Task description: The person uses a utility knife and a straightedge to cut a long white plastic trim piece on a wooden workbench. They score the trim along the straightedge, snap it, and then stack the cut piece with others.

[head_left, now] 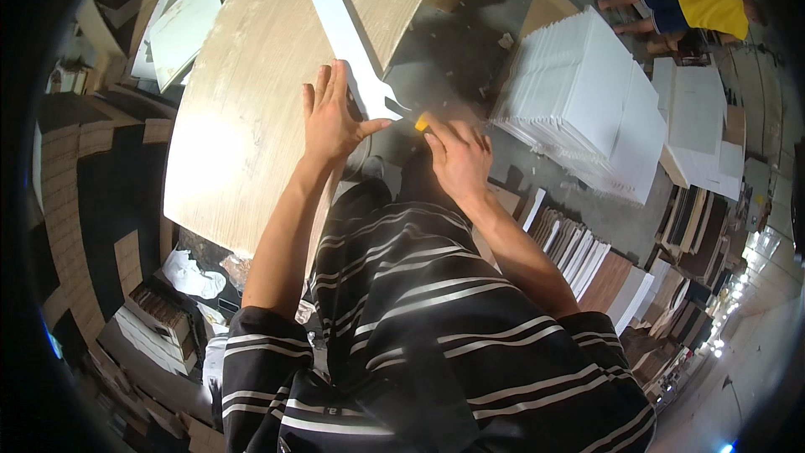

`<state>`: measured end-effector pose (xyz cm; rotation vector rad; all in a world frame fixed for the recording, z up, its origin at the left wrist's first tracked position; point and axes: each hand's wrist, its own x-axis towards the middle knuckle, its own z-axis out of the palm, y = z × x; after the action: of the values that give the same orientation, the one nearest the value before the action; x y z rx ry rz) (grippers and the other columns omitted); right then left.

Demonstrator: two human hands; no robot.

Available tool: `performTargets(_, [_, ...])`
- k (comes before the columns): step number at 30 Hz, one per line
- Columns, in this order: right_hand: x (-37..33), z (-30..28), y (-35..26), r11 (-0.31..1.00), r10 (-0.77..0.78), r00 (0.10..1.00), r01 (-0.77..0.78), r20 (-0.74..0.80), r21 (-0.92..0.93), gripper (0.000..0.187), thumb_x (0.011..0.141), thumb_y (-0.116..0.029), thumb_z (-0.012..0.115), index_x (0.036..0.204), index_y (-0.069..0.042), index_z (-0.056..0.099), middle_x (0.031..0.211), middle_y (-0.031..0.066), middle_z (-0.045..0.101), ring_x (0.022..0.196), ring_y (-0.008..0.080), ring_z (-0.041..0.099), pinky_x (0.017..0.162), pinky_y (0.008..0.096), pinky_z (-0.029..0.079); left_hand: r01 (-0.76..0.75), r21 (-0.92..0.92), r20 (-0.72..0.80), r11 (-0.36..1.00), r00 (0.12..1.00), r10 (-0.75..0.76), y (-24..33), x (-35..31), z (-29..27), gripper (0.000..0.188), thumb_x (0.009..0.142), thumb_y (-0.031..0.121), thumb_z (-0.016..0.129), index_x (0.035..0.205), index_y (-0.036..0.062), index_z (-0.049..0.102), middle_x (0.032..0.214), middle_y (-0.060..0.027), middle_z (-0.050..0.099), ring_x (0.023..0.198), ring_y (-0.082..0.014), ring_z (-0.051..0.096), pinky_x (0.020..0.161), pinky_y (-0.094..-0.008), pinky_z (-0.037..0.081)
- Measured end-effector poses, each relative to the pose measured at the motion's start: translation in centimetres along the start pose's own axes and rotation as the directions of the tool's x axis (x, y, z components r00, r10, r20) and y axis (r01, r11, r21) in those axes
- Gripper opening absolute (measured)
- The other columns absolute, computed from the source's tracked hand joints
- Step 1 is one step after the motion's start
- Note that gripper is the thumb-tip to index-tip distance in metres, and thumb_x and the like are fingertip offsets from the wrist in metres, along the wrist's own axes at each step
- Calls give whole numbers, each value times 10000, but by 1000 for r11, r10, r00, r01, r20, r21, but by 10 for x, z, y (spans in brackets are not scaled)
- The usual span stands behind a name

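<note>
- The left hand lies flat, fingers spread wide, on a pale wood-grain panel, its thumb touching a long white strip.
- The right hand is closed around a yellow-handled cutter, whose tip sits at the strip's notched near end.
- The strip runs diagonally across the smooth, rounded-corner panel.
- A stack of white flat sheets stands just to the right.
- Striped dark fabric covers the person's torso.
</note>
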<state>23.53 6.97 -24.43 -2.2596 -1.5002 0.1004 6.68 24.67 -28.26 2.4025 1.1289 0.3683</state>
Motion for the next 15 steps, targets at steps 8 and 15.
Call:
performTargets(8, [13,-4,-5,998,-46,999,45,-20,-35,366,882,-197,737,1246,-237,738,1045,22,668,995,245,614,846,412,420,-23,12,-1,1000,1000,23,-1,-1,0,1340,665,772,763,1578,-69,258,1600,-282,360,1557,-386,216,1240,-591,107])
performTargets(15, [42,3,0,987,-158,986,159,-46,14,348,885,-157,726,1228,-213,746,1040,30,673,970,241,605,874,396,394,-37,5,-34,999,999,38,-3,-2,3,1325,676,759,762,1571,-80,259,1584,-282,382,1547,-403,230,1233,-604,111])
